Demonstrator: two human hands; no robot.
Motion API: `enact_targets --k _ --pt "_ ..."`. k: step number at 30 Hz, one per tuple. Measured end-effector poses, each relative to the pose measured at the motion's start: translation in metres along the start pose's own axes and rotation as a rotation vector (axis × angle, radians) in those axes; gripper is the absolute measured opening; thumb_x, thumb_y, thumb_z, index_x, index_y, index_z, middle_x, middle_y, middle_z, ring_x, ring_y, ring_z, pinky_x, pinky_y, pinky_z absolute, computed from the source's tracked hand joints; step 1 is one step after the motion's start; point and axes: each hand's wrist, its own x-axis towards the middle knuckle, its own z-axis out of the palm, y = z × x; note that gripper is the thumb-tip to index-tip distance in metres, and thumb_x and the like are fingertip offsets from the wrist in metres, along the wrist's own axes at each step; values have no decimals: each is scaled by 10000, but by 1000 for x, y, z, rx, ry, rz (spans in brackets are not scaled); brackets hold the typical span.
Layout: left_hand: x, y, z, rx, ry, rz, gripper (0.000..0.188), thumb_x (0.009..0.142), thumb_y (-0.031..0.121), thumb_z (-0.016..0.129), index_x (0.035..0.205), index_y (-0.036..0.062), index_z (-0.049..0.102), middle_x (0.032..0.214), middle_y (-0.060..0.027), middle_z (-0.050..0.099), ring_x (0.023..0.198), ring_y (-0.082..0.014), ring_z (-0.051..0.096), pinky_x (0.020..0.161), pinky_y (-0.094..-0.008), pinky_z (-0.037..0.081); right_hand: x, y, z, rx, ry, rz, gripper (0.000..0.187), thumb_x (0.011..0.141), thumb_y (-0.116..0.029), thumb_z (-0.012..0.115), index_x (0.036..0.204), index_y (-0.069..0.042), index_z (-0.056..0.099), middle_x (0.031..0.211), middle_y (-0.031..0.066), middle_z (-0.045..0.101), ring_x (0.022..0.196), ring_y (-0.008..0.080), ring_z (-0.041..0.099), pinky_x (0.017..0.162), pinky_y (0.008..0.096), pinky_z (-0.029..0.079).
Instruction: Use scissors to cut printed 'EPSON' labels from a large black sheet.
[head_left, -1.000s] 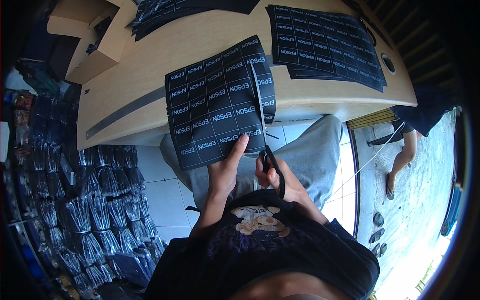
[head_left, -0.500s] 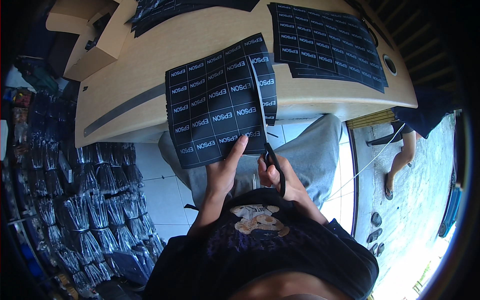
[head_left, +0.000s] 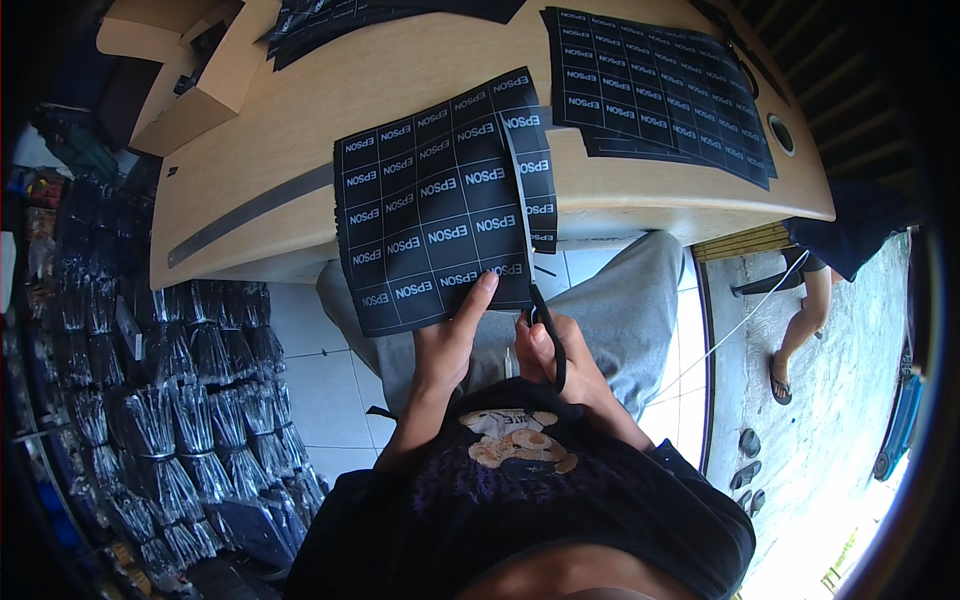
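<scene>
The left hand (head_left: 448,350) pinches the sheet (head_left: 425,215), which spreads out at its 12 o'clock; the right hand (head_left: 582,368) grips scissors (head_left: 555,337) at the sheet's 4 o'clock edge.

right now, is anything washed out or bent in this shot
Head view: glare washes out the outdoor ground at lower right; head view again: the grey strip on the desk looks bowed, and the corners fall to black; near that view's middle, the held black sheet and scissors look fairly clear.
</scene>
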Motion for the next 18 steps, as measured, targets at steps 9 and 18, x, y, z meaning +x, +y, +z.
enact_targets --k 9,18 --pt "0 0 -2 5 7 7 307 823 8 647 1106 -1 528 1039 -54 563 910 -116 557 797 -235 460 1 1 -4 -113 37 -28 513 907 -508 464 754 -18 477 527 -15 429 475 80 412 446 260 330" --pt "1 3 2 -27 4 37 297 827 1 639 1103 2 528 1037 -48 564 907 -104 559 792 -224 463 0 -1 -2 -64 12 -35 511 910 -514 448 780 -21 475 545 -20 434 480 77 420 452 254 337"
